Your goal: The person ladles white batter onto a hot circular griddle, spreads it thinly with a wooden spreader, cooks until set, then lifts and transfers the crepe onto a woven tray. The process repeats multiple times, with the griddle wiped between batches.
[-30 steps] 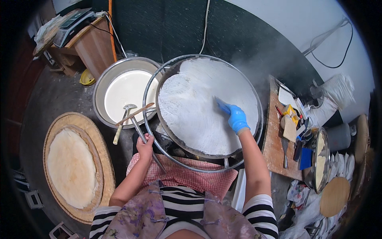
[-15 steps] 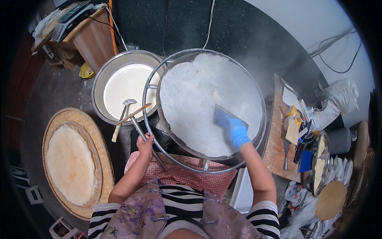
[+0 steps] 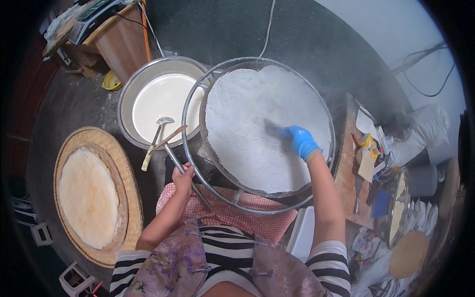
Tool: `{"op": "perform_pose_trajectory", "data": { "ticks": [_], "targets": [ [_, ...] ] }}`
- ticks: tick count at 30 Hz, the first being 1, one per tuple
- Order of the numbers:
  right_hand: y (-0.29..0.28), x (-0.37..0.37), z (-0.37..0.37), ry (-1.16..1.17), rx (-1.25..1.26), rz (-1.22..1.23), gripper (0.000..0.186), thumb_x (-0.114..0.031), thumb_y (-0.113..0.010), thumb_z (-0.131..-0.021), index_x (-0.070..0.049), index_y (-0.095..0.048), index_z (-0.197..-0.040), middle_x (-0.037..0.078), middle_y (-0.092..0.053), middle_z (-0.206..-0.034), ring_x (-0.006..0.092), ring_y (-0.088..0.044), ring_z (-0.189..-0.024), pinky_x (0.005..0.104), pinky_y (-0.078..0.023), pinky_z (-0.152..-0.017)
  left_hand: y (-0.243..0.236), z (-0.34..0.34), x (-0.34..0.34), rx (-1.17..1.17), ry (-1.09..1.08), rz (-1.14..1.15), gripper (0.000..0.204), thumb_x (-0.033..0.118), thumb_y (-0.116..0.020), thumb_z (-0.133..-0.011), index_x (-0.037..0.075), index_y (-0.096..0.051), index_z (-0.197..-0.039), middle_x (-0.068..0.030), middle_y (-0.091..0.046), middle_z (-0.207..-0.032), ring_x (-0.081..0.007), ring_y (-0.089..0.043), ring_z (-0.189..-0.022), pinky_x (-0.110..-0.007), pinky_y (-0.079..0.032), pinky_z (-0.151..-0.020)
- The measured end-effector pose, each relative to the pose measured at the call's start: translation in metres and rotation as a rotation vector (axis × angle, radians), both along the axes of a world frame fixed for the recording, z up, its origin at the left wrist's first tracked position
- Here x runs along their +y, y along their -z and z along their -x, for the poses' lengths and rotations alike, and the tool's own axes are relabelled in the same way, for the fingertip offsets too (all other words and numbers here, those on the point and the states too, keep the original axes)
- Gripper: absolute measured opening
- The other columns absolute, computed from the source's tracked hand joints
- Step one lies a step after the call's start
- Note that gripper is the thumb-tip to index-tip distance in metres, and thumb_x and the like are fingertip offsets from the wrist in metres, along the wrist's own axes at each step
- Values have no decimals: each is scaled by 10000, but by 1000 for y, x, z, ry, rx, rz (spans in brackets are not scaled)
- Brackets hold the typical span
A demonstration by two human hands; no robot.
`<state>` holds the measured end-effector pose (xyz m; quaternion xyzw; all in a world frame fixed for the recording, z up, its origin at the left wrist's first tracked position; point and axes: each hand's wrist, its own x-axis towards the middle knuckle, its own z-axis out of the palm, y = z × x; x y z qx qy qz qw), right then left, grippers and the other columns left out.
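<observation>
In front of me is a round griddle point(image 3: 202, 119) coated with a thin layer of white batter point(image 3: 237, 163), with steam over it. A metal ring frame point(image 3: 184, 123) surrounds it. My left hand point(image 3: 183, 178) is closed round a metal bar handle point(image 3: 172, 157) at the ring's near left. My right hand point(image 3: 303, 142), in a blue glove, grips a flat scraper point(image 3: 273, 126), blurred, over the middle of the batter; whether its blade touches cannot be made out. Beyond my left hand stands a metal tub point(image 3: 124, 104) of white batter, with a ladle point(image 3: 160, 132) and a wooden stick point(image 3: 170, 137) at its near rim.
On the left, a round flatbread point(image 3: 89, 198) lies on a woven mat point(image 3: 131, 218). A wooden board point(image 3: 346, 183) with tools is at the right, beside a metal basin point(image 3: 402, 208) and plastic bags. A white box point(image 3: 302, 235) stands near my right elbow. A cabinet point(image 3: 118, 39) holds a scale.
My right hand has moved the scraper away from me, up from the griddle's lower right toward its middle. My left hand keeps its hold on the bar. The view has shifted slightly.
</observation>
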<state>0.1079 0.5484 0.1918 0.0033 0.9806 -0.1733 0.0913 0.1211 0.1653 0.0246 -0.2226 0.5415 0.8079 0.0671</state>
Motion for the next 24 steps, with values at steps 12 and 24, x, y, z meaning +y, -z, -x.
{"op": "perform_pose_trajectory", "data": {
  "ticks": [12, 24],
  "targets": [
    [23, -33, -83, 45, 58, 130, 347, -300, -448, -890, -41, -633, -1028, 176, -636, -990, 253, -610, -844, 333, -463, -786, -3, 0, -9, -57, -11, 59, 232, -46, -648, -763, 95, -464, -749, -56, -579, -932, -138, -578, -742, -255, -535, -614],
    [37, -59, -92, 111, 280, -317, 351, 16, -466, -747, 3, -518, -1094, 212, -611, -920, 349, -603, -830, 401, -484, -744, 10, -10, -2, -39, 24, 17, 229, -39, -662, -743, 82, -469, -730, -55, -582, -807, -118, -548, -595, -231, -491, -522]
  ]
}}
